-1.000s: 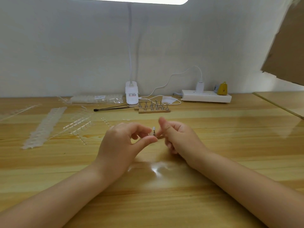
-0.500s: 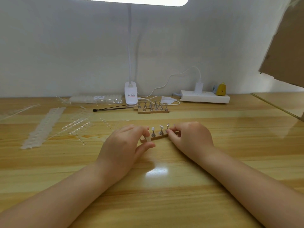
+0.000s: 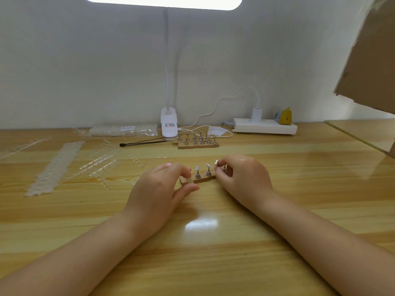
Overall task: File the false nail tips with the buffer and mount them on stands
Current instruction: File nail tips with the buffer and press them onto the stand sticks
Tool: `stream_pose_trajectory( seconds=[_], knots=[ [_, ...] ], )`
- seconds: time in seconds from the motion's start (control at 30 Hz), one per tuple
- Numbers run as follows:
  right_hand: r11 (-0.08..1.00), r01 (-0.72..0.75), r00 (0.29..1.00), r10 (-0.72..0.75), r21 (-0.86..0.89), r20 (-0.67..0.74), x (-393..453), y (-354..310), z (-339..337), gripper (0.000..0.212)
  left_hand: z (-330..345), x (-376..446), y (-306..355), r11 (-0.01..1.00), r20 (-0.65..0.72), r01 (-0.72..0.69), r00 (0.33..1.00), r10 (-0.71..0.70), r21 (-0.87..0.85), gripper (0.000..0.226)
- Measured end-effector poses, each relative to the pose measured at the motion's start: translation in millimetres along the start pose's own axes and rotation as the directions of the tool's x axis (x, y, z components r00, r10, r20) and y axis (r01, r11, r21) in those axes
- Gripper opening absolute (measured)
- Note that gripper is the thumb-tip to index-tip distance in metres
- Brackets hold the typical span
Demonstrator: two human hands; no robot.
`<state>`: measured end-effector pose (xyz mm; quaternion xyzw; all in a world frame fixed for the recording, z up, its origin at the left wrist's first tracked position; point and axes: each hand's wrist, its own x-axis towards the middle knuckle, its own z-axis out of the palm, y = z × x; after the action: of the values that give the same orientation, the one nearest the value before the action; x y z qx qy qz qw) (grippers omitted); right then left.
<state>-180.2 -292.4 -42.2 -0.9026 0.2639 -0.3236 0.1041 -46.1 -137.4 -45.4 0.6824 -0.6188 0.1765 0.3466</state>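
While the head view looks down on the pale wooden bench [image 3: 213,242], the small brown wooden stand strip [image 3: 197,180] lies just in front of both hands, its long axis left to right, far from the white lamp clamp [image 3: 168,126]. Its metal pegs point up; two carry pale false nail tips [image 3: 207,166]. The left hand [image 3: 159,189] pinches the strip's left end. The right hand [image 3: 241,178] pinches a small metal stand [image 3: 216,163] above the right end. These tips look light, thin and springy, so I would hold them by the edges.
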Motion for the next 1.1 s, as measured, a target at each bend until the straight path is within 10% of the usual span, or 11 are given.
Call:
stream_pose_trajectory(
  seconds=[0.33, 1.1],
  knots=[
    [0.84, 0.013, 1.0, -0.008, 0.543, -0.011, -18.4, -36.0, -0.1, 0.009, -4.3, 1.1, 4.2, 0.944, -0.187, 0.099, 0.969, -0.164, -0.314, 0.016],
    [0.82, 0.196, 0.978, -0.2, 0.537, -0.053, -21.3, -36.7, -1.8, 0.01, -1.7, 0.4, 1.6, 0.945, -0.16, 0.097, 0.975, -0.153, -0.312, 0.023]
  ],
)
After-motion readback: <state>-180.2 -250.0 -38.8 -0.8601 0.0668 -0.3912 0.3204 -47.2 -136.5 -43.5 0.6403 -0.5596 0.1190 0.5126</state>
